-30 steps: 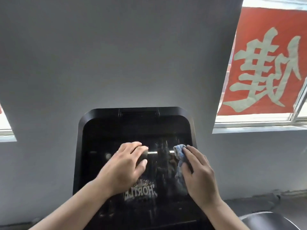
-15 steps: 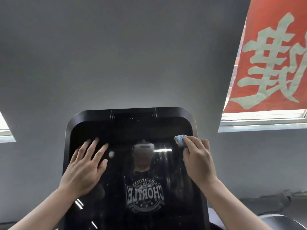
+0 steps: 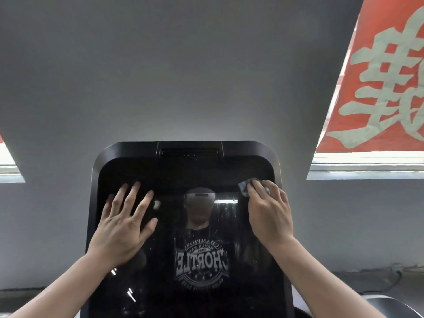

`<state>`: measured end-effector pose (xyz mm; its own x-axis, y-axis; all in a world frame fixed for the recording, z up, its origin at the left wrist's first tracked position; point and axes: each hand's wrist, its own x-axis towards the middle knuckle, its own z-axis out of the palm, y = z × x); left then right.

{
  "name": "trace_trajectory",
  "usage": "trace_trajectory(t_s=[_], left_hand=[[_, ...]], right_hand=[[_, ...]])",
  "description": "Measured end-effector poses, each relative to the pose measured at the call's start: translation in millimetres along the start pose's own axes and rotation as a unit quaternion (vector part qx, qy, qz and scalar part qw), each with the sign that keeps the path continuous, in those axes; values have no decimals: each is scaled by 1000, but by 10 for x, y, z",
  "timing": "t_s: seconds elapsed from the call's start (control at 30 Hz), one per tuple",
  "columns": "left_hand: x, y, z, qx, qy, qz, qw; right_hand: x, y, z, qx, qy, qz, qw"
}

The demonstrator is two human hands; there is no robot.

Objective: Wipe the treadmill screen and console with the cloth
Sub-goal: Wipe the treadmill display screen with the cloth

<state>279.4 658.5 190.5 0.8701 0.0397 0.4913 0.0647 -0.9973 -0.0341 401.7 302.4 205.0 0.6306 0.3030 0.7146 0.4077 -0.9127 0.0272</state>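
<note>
The treadmill screen [image 3: 183, 175] is a tall glossy black panel with rounded top corners, filling the lower middle of the view and mirroring a person in a printed dark shirt. My left hand [image 3: 125, 223] lies flat on its left side, fingers spread, holding nothing. My right hand [image 3: 269, 216] presses a small blue cloth [image 3: 244, 187] against the upper right part of the glass, near the right edge; most of the cloth is hidden under my fingers. Smears and specks show on the lower glass.
A grey wall [image 3: 183, 76] rises behind the screen. A window with a red banner [image 3: 385, 88] bearing pale characters is at the upper right, another window [image 3: 6, 161] at the left edge. A dark rounded part [image 3: 385, 306] shows at the bottom right.
My left hand moved from the screen's middle to its left side and spread flat. My right hand carried the cloth up and right, toward the top right corner. The view shifted closer.
</note>
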Motion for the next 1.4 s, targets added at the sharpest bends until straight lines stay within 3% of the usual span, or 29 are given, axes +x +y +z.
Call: trace_trajectory(t_s=[0.1, 0.23, 0.37, 0.5, 0.67, 0.8, 0.93, 1.07, 1.17, 1.2, 1.3, 1.4], left_hand=[[3, -29, 9, 1, -3, 3, 1000], [6, -43, 9, 1, -3, 5, 1000], [9, -33, 8, -2, -4, 2, 1000], [11, -27, 11, -3, -6, 0, 1000], [14, -27, -6, -6, -17, -4, 1000], [16, -32, -42, -16, -21, -6, 1000], [21, -37, -57, -19, -33, -7, 999], [27, -45, -85, -28, -32, -8, 999], [24, -55, -82, -21, -41, -7, 999], [22, -52, -84, -20, -43, -7, 999], [34, -39, -95, -24, -38, -10, 999], [30, -41, -86, -20, -40, -7, 999]], right_hand=[[-8, -72, -18, 18, -9, 15, 1000], [-163, -35, -32, 5, -24, -31, 999], [61, 37, -74, -8, -30, 66, 997], [-63, -188, -33, -10, -35, -27, 999], [106, -136, -129, 1, -42, 89, 995], [8, -317, -52, -4, -32, -16, 999], [176, -222, -154, 1, -39, 103, 994], [44, -441, -50, -22, -38, -37, 998], [158, -218, -144, 9, -30, 80, 996], [145, -253, -140, 1, -30, 85, 996], [66, -350, -61, -20, -34, -26, 999], [197, -182, -151, 17, -36, 50, 998]])
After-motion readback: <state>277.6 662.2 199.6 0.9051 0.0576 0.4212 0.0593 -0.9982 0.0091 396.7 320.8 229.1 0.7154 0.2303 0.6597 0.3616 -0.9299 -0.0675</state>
